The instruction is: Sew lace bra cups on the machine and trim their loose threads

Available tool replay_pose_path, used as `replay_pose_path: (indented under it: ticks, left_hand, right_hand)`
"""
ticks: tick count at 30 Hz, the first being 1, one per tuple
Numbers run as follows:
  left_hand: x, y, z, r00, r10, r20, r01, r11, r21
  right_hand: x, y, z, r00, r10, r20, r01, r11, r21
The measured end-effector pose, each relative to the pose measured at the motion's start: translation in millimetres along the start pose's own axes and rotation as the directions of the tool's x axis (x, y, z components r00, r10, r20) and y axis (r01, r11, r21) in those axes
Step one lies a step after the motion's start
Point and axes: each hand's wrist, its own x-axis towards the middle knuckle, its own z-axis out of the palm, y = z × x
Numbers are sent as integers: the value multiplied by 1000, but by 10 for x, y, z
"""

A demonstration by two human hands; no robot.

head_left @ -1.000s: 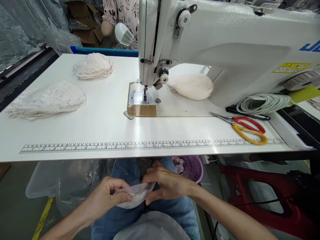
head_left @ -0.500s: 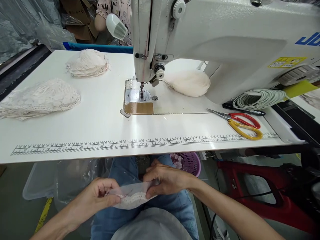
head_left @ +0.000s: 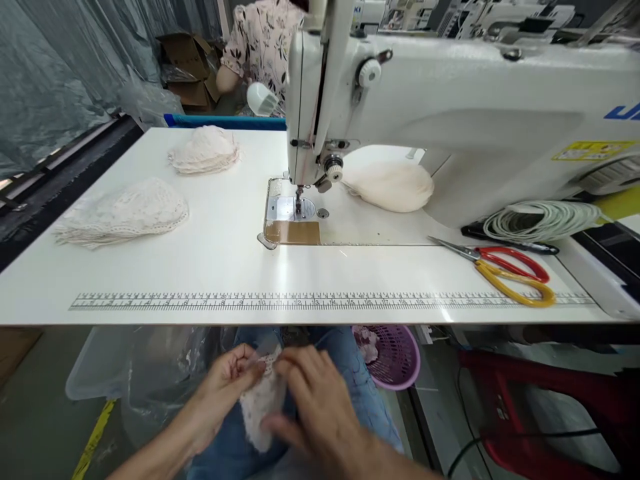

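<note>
Above my lap, my left hand (head_left: 227, 380) pinches the upper left edge of a small white lace-trimmed fabric piece (head_left: 261, 408), which hangs down from it. My right hand (head_left: 317, 400) is over the piece's right side, fingertips at its upper edge. Its thumb is smeared by motion, so its grip on the fabric is unclear. Beyond the table edge stands a white sewing machine (head_left: 440, 100), its needle and presser foot (head_left: 299, 200) over the metal plate. A cream fabric stack (head_left: 393, 187) lies under the machine's arm.
Two white lace stacks, one nearer (head_left: 133, 210) and one farther (head_left: 206, 150), lie on the table's left. Scissors (head_left: 515, 273) and coiled cord (head_left: 545, 220) are at right. A purple basket (head_left: 400, 360) and red stool (head_left: 500, 400) stand below. A person (head_left: 265, 43) is behind.
The fabric piece has gone from stretched sideways between both hands to hanging downward. My right hand has turned and moved over its side. The head view has shifted, showing more of the background.
</note>
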Motion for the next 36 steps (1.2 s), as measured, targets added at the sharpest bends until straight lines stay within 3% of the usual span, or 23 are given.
replay_pose_path:
  ticks: [1,3,5,8,9,11,14,16,19,22,26,36]
  left_hand:
    - [26,-13,47,998,-1,-55,-2,999,-51]
    - [54,-25,109,987,-42,-153,19,989,-147]
    - [43,-26,111,978,-87,-189,41,971,-235]
    - [-23,-26,-7,993,-88,-84,65,967,-247]
    - [-47,-32,-68,995,-92,-34,83,977,-198]
    - [-83,-49,-191,996,-83,29,84,996,-21]
    - [-93,-60,-295,999,32,-12,-26,935,353]
    - [-71,-35,-282,990,144,-7,-120,849,515]
    - [-11,27,-190,965,202,166,-260,800,540]
    - [43,50,-100,952,117,284,-257,811,526]
    - [38,46,-53,951,83,298,-233,825,515]
    - [-29,139,-67,934,3,358,-181,867,464]
  right_hand:
    - [-13,-63,123,998,-35,-57,34,999,-7]
    - [-2,-101,329,989,19,-150,-28,998,-60]
    - [41,-37,413,983,6,-185,-16,998,-56]
    - [97,146,295,992,-109,-63,118,978,170]
    - [107,206,225,994,-109,-1,104,949,297]
    - [113,300,97,992,6,126,-75,830,552]
    - [106,366,3,912,221,345,-409,473,780]
    - [94,377,-12,869,239,434,-488,265,832]
    - [60,399,-38,849,223,478,-512,127,850]
    - [16,448,-86,839,204,504,-533,127,836]
    - [-1,478,-94,831,153,535,-556,173,813]
    - [34,469,-8,803,212,557,-593,181,785]
